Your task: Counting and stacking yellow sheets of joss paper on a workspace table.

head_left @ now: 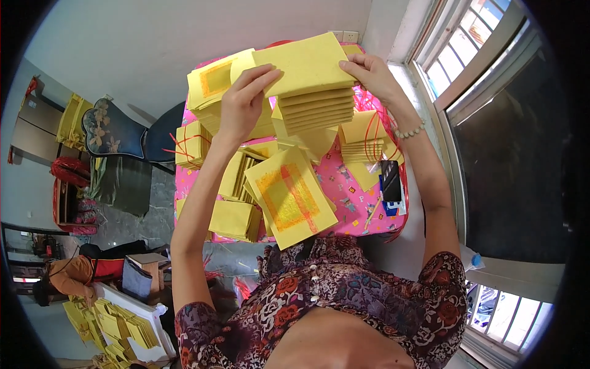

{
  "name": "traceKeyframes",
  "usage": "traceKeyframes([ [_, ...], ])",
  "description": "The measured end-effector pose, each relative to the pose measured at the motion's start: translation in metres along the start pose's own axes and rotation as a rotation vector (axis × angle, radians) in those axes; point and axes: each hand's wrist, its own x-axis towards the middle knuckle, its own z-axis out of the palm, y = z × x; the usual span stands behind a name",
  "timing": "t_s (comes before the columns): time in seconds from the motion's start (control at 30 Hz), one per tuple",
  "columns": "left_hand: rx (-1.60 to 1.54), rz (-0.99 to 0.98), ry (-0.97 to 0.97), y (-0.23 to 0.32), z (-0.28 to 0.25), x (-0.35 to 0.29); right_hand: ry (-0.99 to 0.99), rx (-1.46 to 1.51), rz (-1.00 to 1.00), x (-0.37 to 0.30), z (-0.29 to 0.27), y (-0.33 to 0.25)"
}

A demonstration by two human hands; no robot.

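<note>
A folded bundle of yellow paper [307, 64] lies on top of a tall pile of similar bundles [316, 111] at the far middle of the table. My left hand [246, 101] grips its left edge, fingers closed over the top. At its right edge, my right hand [373, 75] pinches the corner between thumb and fingers. Left of the pile stands another stack, its top yellow sheet [212, 80] bearing an orange square. Nearer me, a yellow sheet with an orange square and a red stripe [292, 197] lies tilted over folded bundles [235, 220].
The pink patterned tablecloth [347, 212] shows between the papers. Red ties [373, 132] hang by a small stack at right, near a dark phone [390, 179]. A blue chair [114, 132] stands left. A person [77, 273] is at a white table with yellow papers, lower left.
</note>
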Motion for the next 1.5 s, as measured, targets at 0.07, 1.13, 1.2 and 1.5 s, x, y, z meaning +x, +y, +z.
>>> traceKeyframes([
  [0.07, -0.075, -0.056, -0.094, -0.01, 0.012, -0.001, 0.048, -0.025, -0.026, 0.007, 0.001, 0.014],
  [1.13, -0.022, -0.214, -0.345, -0.017, 0.036, -0.047, 0.088, -0.392, -0.005, 0.013, -0.001, 0.087],
  [1.2, -0.012, -0.145, -0.356, -0.019, 0.035, -0.049, 0.081, -0.389, -0.013, 0.014, 0.0, 0.088],
  [1.5, 0.05, -0.121, -0.322, -0.014, 0.032, -0.044, 0.15, -0.262, -0.036, 0.013, -0.004, 0.086],
])
